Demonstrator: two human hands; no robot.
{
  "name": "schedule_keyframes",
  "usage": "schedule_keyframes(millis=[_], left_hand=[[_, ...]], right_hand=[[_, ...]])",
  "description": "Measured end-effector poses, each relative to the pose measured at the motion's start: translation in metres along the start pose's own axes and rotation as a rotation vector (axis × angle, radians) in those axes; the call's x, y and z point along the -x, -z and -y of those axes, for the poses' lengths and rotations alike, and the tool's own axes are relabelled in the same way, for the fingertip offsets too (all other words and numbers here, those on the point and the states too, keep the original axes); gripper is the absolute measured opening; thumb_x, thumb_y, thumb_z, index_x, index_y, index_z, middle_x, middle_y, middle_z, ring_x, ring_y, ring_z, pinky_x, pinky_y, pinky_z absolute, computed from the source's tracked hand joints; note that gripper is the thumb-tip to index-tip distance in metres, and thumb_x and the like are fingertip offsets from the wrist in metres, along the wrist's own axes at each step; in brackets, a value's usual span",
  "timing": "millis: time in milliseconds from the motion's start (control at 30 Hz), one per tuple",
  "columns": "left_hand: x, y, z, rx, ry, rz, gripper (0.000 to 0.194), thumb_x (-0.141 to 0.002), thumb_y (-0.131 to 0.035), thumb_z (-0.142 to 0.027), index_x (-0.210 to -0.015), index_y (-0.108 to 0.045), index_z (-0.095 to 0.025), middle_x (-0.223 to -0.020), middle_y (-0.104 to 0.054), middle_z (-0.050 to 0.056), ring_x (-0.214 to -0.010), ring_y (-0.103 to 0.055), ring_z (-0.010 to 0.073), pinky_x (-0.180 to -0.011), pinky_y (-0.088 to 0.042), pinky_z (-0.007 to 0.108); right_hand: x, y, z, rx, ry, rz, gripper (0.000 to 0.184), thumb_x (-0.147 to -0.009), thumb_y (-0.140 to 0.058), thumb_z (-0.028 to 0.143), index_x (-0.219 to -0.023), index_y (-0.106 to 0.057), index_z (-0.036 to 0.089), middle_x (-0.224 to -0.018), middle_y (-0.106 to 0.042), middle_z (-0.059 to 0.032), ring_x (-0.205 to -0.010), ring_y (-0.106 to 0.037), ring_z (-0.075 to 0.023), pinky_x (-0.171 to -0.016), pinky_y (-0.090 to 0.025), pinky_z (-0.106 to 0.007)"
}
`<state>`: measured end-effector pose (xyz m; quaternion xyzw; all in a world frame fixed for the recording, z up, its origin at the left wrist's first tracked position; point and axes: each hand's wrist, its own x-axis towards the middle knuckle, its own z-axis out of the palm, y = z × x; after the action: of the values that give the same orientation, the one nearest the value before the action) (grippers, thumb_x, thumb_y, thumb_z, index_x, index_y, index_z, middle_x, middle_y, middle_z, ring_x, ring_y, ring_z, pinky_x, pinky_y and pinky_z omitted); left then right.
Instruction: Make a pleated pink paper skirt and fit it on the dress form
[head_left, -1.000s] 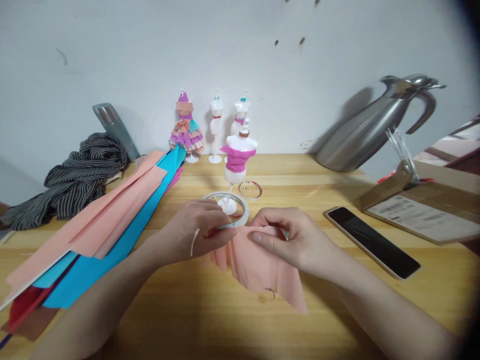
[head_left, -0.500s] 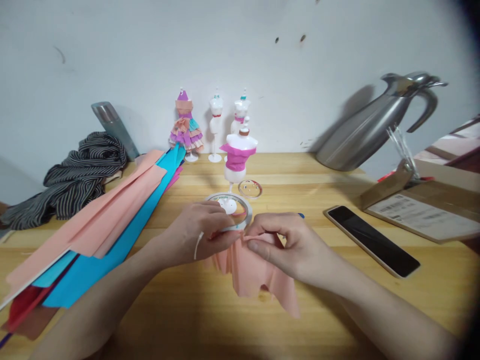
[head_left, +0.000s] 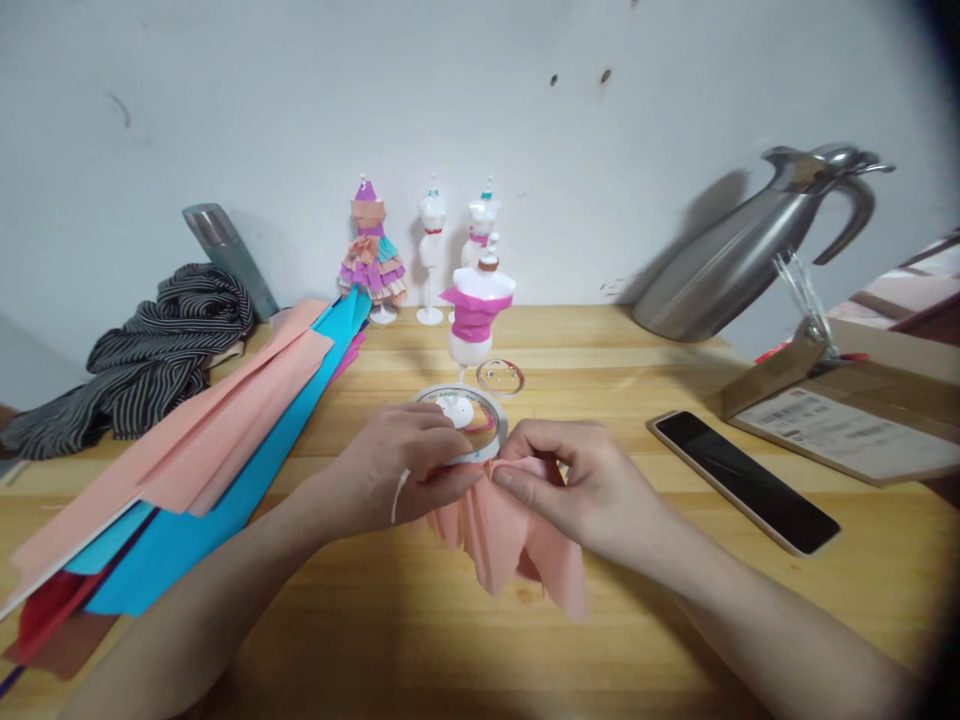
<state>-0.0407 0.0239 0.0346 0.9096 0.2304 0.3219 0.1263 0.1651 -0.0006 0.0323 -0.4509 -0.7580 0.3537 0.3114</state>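
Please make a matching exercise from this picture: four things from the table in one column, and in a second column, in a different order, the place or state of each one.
Things:
1. pleated pink paper
2. phone
3. steel jug
4. striped cloth

Places or states:
A. lies flat with a dark screen, at the right of the table
B. bunched up at the far left
C. pinched at its top edge by the left hand and the right hand
D. stands at the back right, by the wall

Pairs: 1-C, 2-A, 3-D, 4-B
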Motion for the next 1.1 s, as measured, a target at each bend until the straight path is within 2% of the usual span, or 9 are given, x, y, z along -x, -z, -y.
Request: schedule_keyframes(millis=[300,1100], left_hand=[[0.0011,-0.0025,0.002,-0.008,-0.019,0.002,0.032,-0.091,-0.053,-0.019,-0.06,-0.042,-0.017,-0.055,-0.04,-0.004,-0.056,-0.036,0.01,-0.057,-0.033,0.024],[0.0013,-0.0004,0.0008,0.004,-0.02,0.031,0.033,-0.09,-0.055,-0.017,-0.06,-0.041,-0.018,-0.056,-0.04,-0.005,-0.056,-0.037,0.01,-0.058,-0.033,0.024]], right_hand=[[0.0019,-0.0037,0.0023,0.078,0.029,-0.063,0.026,-0.082,-0.056,0.028,-0.059,-0.05,0.018,-0.05,-0.042,0.0046,-0.048,-0.037,-0.0086,-0.046,-0.03,-0.022],[0.0031,-0.004,0.0029,0.082,0.031,-0.103,0.028,-0.081,-0.056,0.03,-0.055,-0.051,0.018,-0.048,-0.043,0.0042,-0.046,-0.038,-0.0082,-0.044,-0.03,-0.021]])
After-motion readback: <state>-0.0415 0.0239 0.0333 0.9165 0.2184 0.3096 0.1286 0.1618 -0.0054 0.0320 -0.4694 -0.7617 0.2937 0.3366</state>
